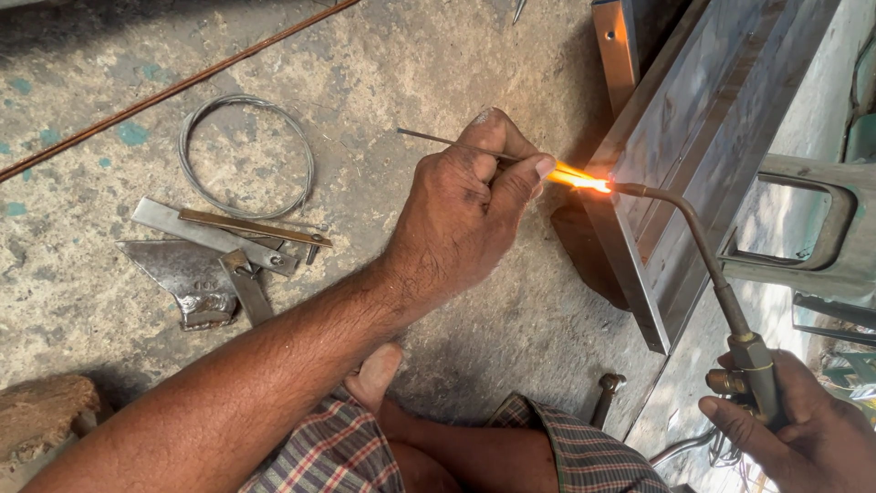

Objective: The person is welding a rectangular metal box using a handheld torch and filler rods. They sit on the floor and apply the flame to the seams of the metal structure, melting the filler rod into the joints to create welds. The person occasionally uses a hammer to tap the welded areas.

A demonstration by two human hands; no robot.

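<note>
My left hand (465,205) pinches a thin metal filler rod (429,139), whose glowing orange tip (579,179) meets the flame at the edge of a grey sheet-metal frame (693,146). My right hand (803,429) grips the brass handle of a gas torch (703,246). The torch's curved neck reaches up and left to the glowing spot.
On the concrete floor to the left lie a wire coil (246,155), flat metal strips and brackets (210,251) and a long thin rod (173,87). My bent knees in checked cloth (547,456) fill the bottom. A stone (41,415) sits at the lower left.
</note>
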